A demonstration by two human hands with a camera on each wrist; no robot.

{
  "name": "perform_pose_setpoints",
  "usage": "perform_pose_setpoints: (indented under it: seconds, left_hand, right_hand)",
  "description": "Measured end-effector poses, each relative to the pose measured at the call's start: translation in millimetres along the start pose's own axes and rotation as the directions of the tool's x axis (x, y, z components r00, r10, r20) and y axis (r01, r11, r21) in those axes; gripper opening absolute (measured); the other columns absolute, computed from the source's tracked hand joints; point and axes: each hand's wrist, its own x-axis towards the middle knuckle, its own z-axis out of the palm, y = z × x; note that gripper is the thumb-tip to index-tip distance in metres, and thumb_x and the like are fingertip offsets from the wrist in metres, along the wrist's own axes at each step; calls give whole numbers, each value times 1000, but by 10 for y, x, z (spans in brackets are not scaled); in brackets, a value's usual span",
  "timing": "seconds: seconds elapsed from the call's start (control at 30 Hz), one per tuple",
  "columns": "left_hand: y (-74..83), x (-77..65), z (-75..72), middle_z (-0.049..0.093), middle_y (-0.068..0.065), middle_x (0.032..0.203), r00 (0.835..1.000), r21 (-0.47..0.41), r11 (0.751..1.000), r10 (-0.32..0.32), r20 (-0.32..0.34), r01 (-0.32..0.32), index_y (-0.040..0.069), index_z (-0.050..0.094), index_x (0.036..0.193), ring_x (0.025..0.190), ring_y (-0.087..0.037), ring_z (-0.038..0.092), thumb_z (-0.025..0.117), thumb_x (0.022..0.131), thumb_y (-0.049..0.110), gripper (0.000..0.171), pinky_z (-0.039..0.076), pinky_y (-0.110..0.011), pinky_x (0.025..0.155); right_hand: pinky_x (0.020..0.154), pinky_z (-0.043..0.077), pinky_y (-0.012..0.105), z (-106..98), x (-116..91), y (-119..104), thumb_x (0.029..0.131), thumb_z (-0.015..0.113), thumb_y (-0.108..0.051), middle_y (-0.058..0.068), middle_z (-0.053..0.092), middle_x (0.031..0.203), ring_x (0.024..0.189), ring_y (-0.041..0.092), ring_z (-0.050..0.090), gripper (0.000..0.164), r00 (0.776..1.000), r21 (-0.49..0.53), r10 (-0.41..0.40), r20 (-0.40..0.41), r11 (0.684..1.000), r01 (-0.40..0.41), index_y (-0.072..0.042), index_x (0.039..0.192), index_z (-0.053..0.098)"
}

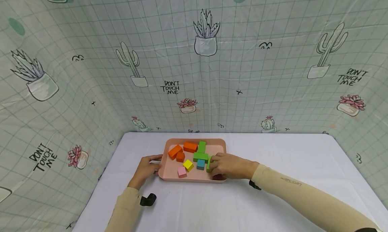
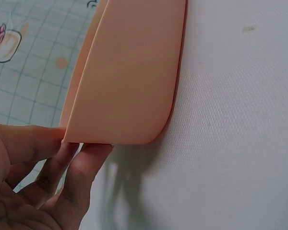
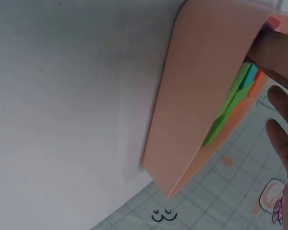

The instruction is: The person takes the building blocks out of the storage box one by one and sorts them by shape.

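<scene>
A shallow pink tray [image 1: 194, 180] holds several coloured toy blocks. At its left end my left hand [image 1: 147, 168] grips the wall; the left wrist view shows thumb and fingers at the tray's edge [image 2: 129, 81]. My right hand [image 1: 230, 166] reaches over the right end, fingers bent down inside beside an upright-looking green block [image 1: 208, 165]. Whether it holds that block I cannot tell. A blue block [image 1: 200, 164] and another green block [image 1: 200, 156] lie just left of it. In the right wrist view the tray wall [image 3: 197, 91] hides most of the contents.
Orange blocks [image 1: 190, 147] lie at the tray's back left, with a yellow block [image 1: 188, 165] and a pink block [image 1: 182, 172] toward the front. A third green block [image 1: 201, 146] is near the back wall. White cloth [image 1: 194, 208] covers the table; a printed curtain [image 1: 230, 73] stands behind.
</scene>
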Motion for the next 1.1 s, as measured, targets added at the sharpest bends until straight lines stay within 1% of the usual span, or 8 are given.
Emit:
perform_pose_setpoints:
  seconds: [0.1,0.2,0.3,0.5,0.63,0.8,0.93,1.1]
  left_hand:
    - [-1,1,2,63,-26,136,1000,-4,1000,-7,-3,7,-6,63,142,81,-18,63,61,97,-6,45,58,-25,68]
    - [2,2,2,63,-26,136,1000,-5,1000,-4,-3,4,-6,63,142,82,-18,64,61,97,-6,45,58,-25,68]
    - [0,4,2,63,-27,136,1000,-9,1000,1,-1,-1,-6,63,142,82,-18,64,61,97,-6,45,59,-26,68]
    - [-12,9,3,63,-27,137,1000,-17,1000,0,1,0,-6,62,142,82,-18,64,61,97,-6,45,58,-25,68]
    - [-11,14,8,63,-27,137,1000,-13,1000,-3,1,3,-6,62,143,82,-19,63,61,97,-6,45,58,-25,68]
    - [-12,-4,11,63,-27,138,1000,-11,1000,0,-2,0,-5,63,142,83,-19,64,61,97,-5,45,59,-25,70]
    - [-18,-15,-1,62,-28,137,1000,-10,1000,11,5,-11,-7,63,141,84,-19,65,61,98,-5,44,59,-26,71]
    - [-39,-8,1,62,-28,137,1000,-34,999,14,15,-13,-7,62,142,84,-17,66,60,97,-7,45,59,-25,70]
  right_hand:
    - [99,52,28,-40,-32,-4,86,90,-20,-12,76,111,110,14,63,28,998,35,27,-58,999,-25,-27,112,83]
    - [98,53,30,-107,-71,-5,86,90,-24,-12,76,108,109,15,63,25,991,50,44,-127,998,-38,-24,110,83]
    - [98,53,31,-163,-115,2,84,91,-23,-10,76,107,109,15,63,27,983,39,60,-175,998,-54,-21,109,82]
    - [96,54,33,-220,-256,31,78,95,-18,-8,75,107,108,16,63,33,967,-25,77,-242,996,-86,-21,108,82]
    - [95,55,36,-227,-395,66,73,98,-13,-7,73,106,107,17,64,40,947,-24,104,-305,993,-117,-21,108,81]
    - [92,55,39,-199,-629,116,70,99,-10,-7,72,105,105,19,64,43,920,30,164,-357,986,-164,-18,107,80]
    - [88,55,40,-184,-843,148,68,98,-6,-5,71,103,101,20,64,44,892,67,205,-403,979,-194,-15,106,79]
    - [85,56,43,-157,-1128,167,62,100,-2,-2,72,101,99,21,65,49,857,87,306,-415,951,-298,-13,105,79]
